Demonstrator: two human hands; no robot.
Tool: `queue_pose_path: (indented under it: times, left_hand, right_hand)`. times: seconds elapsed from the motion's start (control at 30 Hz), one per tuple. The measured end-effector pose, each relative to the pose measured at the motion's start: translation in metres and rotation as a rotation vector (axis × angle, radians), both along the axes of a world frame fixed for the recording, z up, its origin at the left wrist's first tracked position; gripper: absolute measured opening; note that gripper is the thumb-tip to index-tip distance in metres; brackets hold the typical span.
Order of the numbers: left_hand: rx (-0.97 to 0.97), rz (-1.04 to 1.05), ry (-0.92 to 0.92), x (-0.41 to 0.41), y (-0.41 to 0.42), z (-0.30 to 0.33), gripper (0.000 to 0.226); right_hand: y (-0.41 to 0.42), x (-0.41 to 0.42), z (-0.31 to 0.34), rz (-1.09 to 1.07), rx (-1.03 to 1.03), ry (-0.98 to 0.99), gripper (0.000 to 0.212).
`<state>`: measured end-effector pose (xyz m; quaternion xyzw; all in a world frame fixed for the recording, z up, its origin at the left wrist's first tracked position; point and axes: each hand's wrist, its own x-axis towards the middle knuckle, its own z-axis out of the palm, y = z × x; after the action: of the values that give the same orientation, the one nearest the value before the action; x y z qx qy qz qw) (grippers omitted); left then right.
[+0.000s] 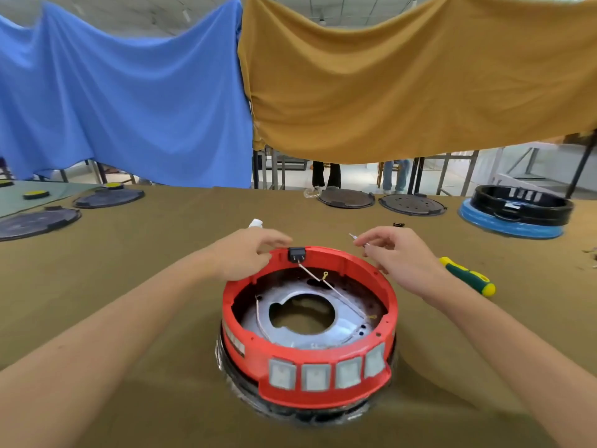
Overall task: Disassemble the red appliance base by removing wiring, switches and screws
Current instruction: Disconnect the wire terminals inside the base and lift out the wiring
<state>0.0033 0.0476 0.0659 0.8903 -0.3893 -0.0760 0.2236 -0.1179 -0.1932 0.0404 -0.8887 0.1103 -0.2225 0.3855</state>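
A round red plastic appliance base [308, 350] sits upside down in the middle of the worktop [129, 318], nearest the camera, on a dark glossy ring. Its smooth outer wall carries 4 grey rectangular panels [326, 371] across the near side. Inside lies a dull, scuffed metal plate [323, 331] with a large keyhole-shaped opening, and thin pale wires [323, 282] cross the cavity. A small black rectangular switch [297, 254] is set in the far rim, with one wire running from it.

The left hand [244, 255] rests on the far rim just left of the switch, thumb and fingers curled toward it; whether they pinch it cannot be told. The right hand [399, 257] hovers at the far right rim, its fingers pinching a thin pale wire end [355, 238].

A screwdriver with a green and yellow handle [468, 276] lies to the right. The worktop is covered in matt olive-brown cloth. Flat dark round lids [412, 204] and a black ring on a blue disc [517, 210] stand along the far edge. Behind hang a blue sheet [129, 98] and a mustard sheet [403, 79], loosely draped.
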Motion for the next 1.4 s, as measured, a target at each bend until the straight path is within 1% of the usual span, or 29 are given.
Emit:
queue_pose_path:
  times: [0.07, 0.1, 0.17, 0.2, 0.27, 0.37, 0.5, 0.53, 0.63, 0.73, 0.83, 0.87, 0.93, 1.0, 1.07, 1.13, 1.2, 1.3, 1.33, 1.4]
  left_hand:
    - [-0.049, 0.082, -0.053, 0.007, -0.007, -0.008, 0.041]
    - [-0.010, 0.144, -0.101, 0.009, -0.010, -0.013, 0.036]
    - [0.128, 0.214, -0.192, 0.008, -0.014, -0.023, 0.026]
    - [0.160, 0.227, -0.234, 0.006, -0.015, -0.026, 0.023]
    - [0.145, 0.224, -0.279, 0.005, -0.017, -0.028, 0.022]
    - [0.097, 0.132, -0.227, 0.014, -0.018, -0.024, 0.026]
    - [0.084, 0.005, -0.104, 0.028, -0.022, -0.017, 0.033]
    - [0.096, -0.007, -0.099, 0.030, -0.024, -0.017, 0.033]
    - [0.087, 0.008, -0.134, 0.030, -0.027, -0.021, 0.034]
    - [0.048, 0.008, -0.184, 0.024, -0.027, -0.030, 0.032]
    - [-0.066, -0.008, -0.107, 0.020, -0.027, -0.024, 0.021]
    - [-0.098, -0.010, -0.097, 0.018, -0.028, -0.021, 0.015]
    - [-0.143, -0.012, -0.106, 0.013, -0.032, -0.016, 0.005]
    - [-0.153, -0.011, -0.100, 0.005, -0.039, -0.017, 0.011]
    - [-0.125, 0.023, -0.082, 0.000, -0.044, -0.022, 0.017]
    - [-0.102, 0.102, -0.053, -0.001, -0.047, -0.025, 0.020]
    - [-0.101, 0.190, 0.044, -0.003, -0.050, -0.021, 0.021]
    - [-0.117, 0.267, 0.220, -0.008, -0.055, -0.011, 0.019]
    - [-0.129, 0.289, 0.257, -0.009, -0.057, -0.009, 0.019]
    - [-0.119, 0.326, 0.290, -0.008, -0.059, -0.009, 0.026]
  right_hand:
    - [0.000, 0.002, -0.002, 0.018, 0.018, -0.052, 0.018]
    - [0.000, 0.004, -0.003, 0.027, 0.030, -0.070, 0.017]
    - [-0.001, 0.007, -0.006, 0.032, 0.032, -0.082, 0.018]
    - [-0.001, 0.009, -0.007, 0.035, 0.024, -0.078, 0.017]
    - [-0.001, 0.013, -0.009, 0.050, 0.025, -0.061, 0.018]
    - [0.000, 0.013, -0.009, 0.071, 0.048, -0.061, 0.016]
    - [0.002, 0.010, -0.009, 0.081, 0.058, -0.129, 0.004]
    - [0.002, 0.010, -0.008, 0.090, 0.061, -0.147, 0.003]
    - [0.003, 0.009, -0.005, 0.124, 0.095, -0.181, 0.008]
    - [0.005, 0.009, -0.001, 0.174, 0.135, -0.134, 0.004]
    - [0.007, 0.013, 0.002, 0.214, 0.139, -0.115, 0.005]
    - [0.009, 0.014, 0.004, 0.214, 0.135, -0.127, 0.002]
    - [0.013, 0.018, 0.007, 0.227, 0.143, -0.156, 0.008]
    - [0.016, 0.022, 0.008, 0.240, 0.184, -0.182, 0.014]
    - [0.021, 0.029, 0.006, 0.233, 0.160, -0.196, 0.019]
    - [0.025, 0.035, 0.004, 0.236, 0.125, -0.209, 0.020]
    - [0.028, 0.040, 0.004, 0.242, 0.094, -0.220, 0.018]
    - [0.031, 0.045, 0.006, 0.239, -0.025, -0.214, 0.018]
    - [0.032, 0.046, 0.006, 0.237, -0.063, -0.210, 0.020]
    - [0.033, 0.047, 0.005, 0.227, -0.126, -0.206, 0.022]
